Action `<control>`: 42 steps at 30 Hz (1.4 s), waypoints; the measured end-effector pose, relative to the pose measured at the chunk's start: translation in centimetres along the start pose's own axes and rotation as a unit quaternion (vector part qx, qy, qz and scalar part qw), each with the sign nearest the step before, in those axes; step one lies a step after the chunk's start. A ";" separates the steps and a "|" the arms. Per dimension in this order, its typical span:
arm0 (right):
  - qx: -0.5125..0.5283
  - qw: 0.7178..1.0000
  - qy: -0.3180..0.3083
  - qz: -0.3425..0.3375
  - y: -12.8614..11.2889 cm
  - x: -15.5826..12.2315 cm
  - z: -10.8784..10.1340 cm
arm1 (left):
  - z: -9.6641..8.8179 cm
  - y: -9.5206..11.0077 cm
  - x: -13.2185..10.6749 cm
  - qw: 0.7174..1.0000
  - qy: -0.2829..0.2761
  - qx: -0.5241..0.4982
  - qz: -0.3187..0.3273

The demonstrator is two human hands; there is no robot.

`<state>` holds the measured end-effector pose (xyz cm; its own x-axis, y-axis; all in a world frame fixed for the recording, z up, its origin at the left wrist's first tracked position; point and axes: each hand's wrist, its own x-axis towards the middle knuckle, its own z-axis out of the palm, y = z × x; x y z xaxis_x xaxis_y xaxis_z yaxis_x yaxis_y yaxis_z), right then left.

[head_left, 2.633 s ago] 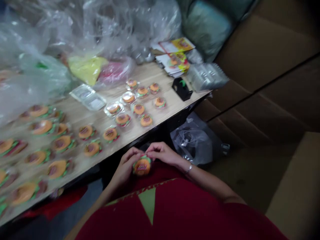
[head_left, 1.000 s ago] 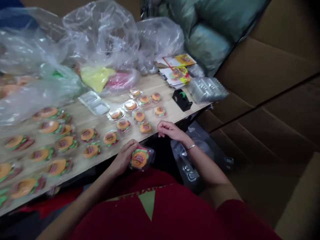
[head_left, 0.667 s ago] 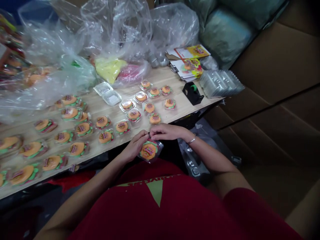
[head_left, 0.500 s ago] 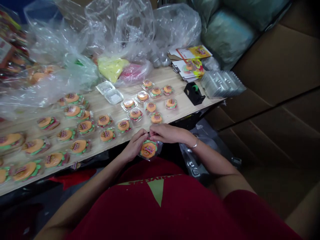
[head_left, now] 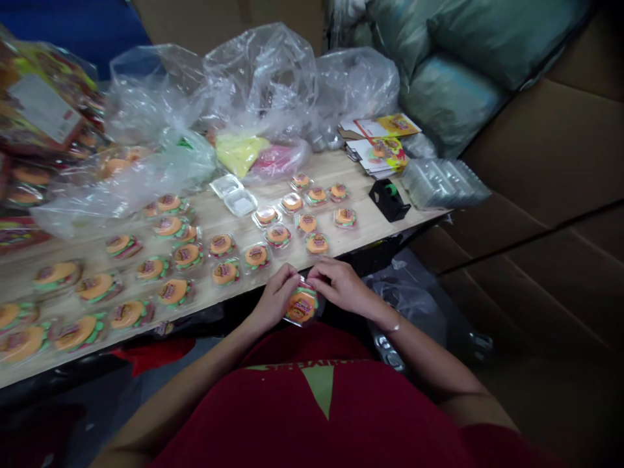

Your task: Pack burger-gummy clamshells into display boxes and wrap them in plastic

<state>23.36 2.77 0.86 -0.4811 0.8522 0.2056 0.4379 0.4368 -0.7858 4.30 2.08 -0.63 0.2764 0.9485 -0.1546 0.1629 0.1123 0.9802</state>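
Note:
I hold a small clear clamshell pack with an orange burger-shaped candy (head_left: 301, 307) just below the table's front edge, above my lap. My left hand (head_left: 273, 299) grips its left side with curled fingers. My right hand (head_left: 341, 286) pinches its upper right edge. Several more packed burger candies (head_left: 221, 246) lie in rows on the wooden table (head_left: 365, 224), the nearest (head_left: 316, 244) just beyond my fingers.
An open empty clamshell (head_left: 234, 195) lies mid-table. A black tape dispenser (head_left: 389, 199), a stack of clear trays (head_left: 446, 183) and printed cards (head_left: 383, 148) sit at the right end. Crumpled plastic bags (head_left: 258, 84) fill the back. Cardboard boxes (head_left: 546, 149) stand to the right.
My right hand came back from near the table edge to the pack and now pinches it together with the left. The view has tilted up a little.

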 end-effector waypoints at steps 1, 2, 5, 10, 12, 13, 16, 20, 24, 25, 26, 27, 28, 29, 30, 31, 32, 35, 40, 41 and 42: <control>0.033 0.999 -0.010 0.028 0.2 0.0 0.5 | 0.1 -0.2 -0.2 1.000 0.001 -0.011 -0.007; 0.072 0.995 -0.019 0.060 0.6 -0.1 1.1 | 0.2 -0.4 -0.4 1.000 -0.001 -0.019 -0.014; 0.174 0.974 -0.044 0.140 1.8 -0.3 2.8 | 0.3 -1.2 -1.0 1.000 -0.004 -0.018 -0.021; 0.218 0.957 -0.040 0.187 3.0 -1.1 5.1 | -0.1 -2.0 -1.4 1.000 0.016 0.002 -0.014; 0.216 0.957 -0.020 0.192 2.8 -1.6 5.7 | -0.2 -2.2 -1.5 1.000 0.017 -0.003 -0.024; 0.215 0.957 -0.010 0.192 2.6 -1.8 5.9 | -0.2 -2.3 -1.6 0.999 0.017 -0.007 -0.028; 0.209 0.960 0.015 0.184 2.0 -2.7 6.3 | -0.1 -2.6 -1.8 0.999 0.026 -0.023 -0.031; 0.201 0.959 0.004 0.202 2.3 -3.6 6.5 | 0.2 -3.1 -2.1 0.998 0.008 -0.063 -0.018; 0.216 0.946 -0.022 0.241 3.4 -3.6 7.0 | 0.2 -3.6 -2.2 0.999 -0.011 -0.048 -0.004; 0.218 0.945 -0.024 0.244 3.6 -3.5 7.1 | 0.1 -3.7 -2.3 0.999 -0.002 -0.046 -0.007; 0.223 0.943 -0.030 0.244 3.7 -3.4 7.1 | 0.0 -3.8 -2.3 0.999 0.009 -0.047 -0.011; 0.231 0.942 -0.039 0.241 3.6 -3.3 7.0 | -0.2 -3.9 -2.4 0.998 0.021 -0.049 -0.014; 0.241 0.940 -0.051 0.235 3.5 -3.2 6.8 | -0.3 -3.8 -2.4 0.998 0.028 -0.053 -0.016; 0.250 0.939 -0.064 0.227 3.3 -3.1 6.6 | -0.5 -3.8 -2.5 0.998 0.023 -0.059 -0.019; 0.259 0.938 -0.075 0.220 3.0 -3.1 6.3 | -0.8 -3.6 -2.5 0.997 0.006 -0.066 -0.024; 0.267 0.936 -0.086 0.213 2.7 -3.0 5.9 | -1.0 -3.5 -2.5 0.997 -0.020 -0.072 -0.032; 0.276 0.934 -0.097 0.207 2.4 -3.0 5.6 | -1.1 -3.3 -2.5 0.995 -0.049 -0.074 -0.041; 0.302 0.926 -0.115 0.196 1.8 -2.9 4.9 | -1.3 -3.0 -2.1 0.995 -0.070 -0.052 -0.049; 0.305 0.929 -0.050 0.205 2.3 -2.5 5.3 | -1.0 -3.9 -1.2 0.995 0.023 -0.057 -0.076; 0.311 0.927 -0.045 0.207 2.6 -2.4 5.5 | -1.0 -4.1 -1.0 0.994 0.021 -0.063 -0.084; 0.321 0.923 -0.044 0.208 2.9 -2.3 5.7 | -1.1 -4.2 -0.8 0.994 0.014 -0.068 -0.090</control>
<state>21.43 0.43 -5.20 -0.4441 0.8692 -0.2176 0.0721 -0.2074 -0.9756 2.39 1.16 -4.50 0.2274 0.9172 -0.3271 0.0781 0.3177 0.9450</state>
